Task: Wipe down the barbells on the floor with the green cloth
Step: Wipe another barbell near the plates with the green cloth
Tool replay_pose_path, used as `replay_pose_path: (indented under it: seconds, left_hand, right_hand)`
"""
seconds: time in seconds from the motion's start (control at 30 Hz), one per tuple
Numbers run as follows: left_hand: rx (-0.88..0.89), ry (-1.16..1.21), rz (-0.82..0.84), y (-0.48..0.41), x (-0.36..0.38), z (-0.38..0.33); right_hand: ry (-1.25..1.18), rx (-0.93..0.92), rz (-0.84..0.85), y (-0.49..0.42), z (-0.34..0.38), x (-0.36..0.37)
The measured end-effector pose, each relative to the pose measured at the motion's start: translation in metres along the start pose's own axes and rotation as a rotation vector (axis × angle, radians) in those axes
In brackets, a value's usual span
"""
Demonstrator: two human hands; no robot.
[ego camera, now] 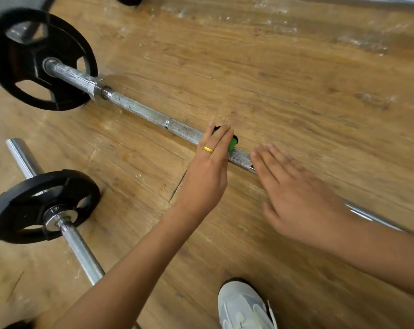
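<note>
Nearest, the left forearm (130,269) crosses the wood floor (296,79) toward the long barbell (139,109) at its middle, where the right hand (293,193) hovers flat, fingers apart, and the left hand (207,172), fingers straight, presses the green cloth (232,143) onto knurling, best wiped with firm, full-length strokes.

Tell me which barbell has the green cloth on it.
The long barbell crossing the middle, big plate at upper left: the left hand presses the green cloth onto its shaft. The lower-left barbell and the top-edge bar carry none.
</note>
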State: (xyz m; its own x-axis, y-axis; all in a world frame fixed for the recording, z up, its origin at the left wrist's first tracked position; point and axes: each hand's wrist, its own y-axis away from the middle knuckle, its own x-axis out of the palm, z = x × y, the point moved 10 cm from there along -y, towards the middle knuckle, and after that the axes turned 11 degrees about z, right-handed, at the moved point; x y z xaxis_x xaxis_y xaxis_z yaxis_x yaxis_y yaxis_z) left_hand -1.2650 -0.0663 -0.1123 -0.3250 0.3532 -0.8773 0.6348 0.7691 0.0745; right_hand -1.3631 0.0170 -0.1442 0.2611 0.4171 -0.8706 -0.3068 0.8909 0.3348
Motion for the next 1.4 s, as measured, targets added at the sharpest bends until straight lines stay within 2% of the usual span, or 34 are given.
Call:
replay_pose_path:
  seconds: [0.13, 0.27, 0.37, 0.43, 0.57, 0.63, 0.8, 0.97, 1.07, 1.2, 1.3, 1.4]
  left_hand:
    - [-0.006, -0.026, 0.099, -0.003, -0.001, 0.0]
    - [0.02, -0.104, 0.286, -0.006, -0.005, -0.003]
    - [-0.119, -0.161, 0.402, -0.018, -0.013, 0.009]
    - [-0.169, -0.22, 0.526, -0.024, -0.013, 0.008]
    - [-0.078, -0.361, 0.901, -0.025, -0.01, 0.009]
    - [-0.054, -0.383, 1.016, -0.028, -0.009, 0.016]
    - [0.157, -0.343, 0.975, -0.027, -0.004, 0.019]
    - [0.414, -0.387, 0.854, -0.025, -0.006, 0.029]
    - [0.446, -0.44, 0.801, -0.018, -0.007, 0.031]
    - [0.538, -0.361, 0.778, -0.017, -0.013, 0.029]
    - [0.62, -0.36, 0.761, -0.012, -0.015, 0.03]
    - [0.788, -0.346, 0.71, -0.014, -0.015, 0.033]
  right_hand:
    - [0.037, 0.042, 0.069, -0.001, 0.001, -0.001]
    - [0.108, 0.063, 0.174, -0.001, 0.003, 0.0]
    - [0.106, 0.053, 0.274, -0.002, 0.003, -0.003]
    - [0.097, 0.058, 0.327, 0.0, 0.003, -0.005]
    - [0.035, 0.113, 0.355, 0.0, 0.009, -0.012]
    - [0.028, 0.124, 0.376, 0.002, 0.011, -0.012]
    - [0.02, 0.15, 0.332, 0.005, 0.01, 0.002]
    - [0.007, 0.132, 0.094, 0.002, 0.011, -0.005]
    - [0.028, 0.21, 0.055, 0.006, 0.012, -0.006]
    - [0.028, 0.283, 0.061, 0.002, 0.023, 0.001]
    - [-0.03, 0.228, -0.047, 0.002, 0.023, 0.005]
    - [-0.038, 0.185, -0.122, -0.005, 0.02, 0.003]
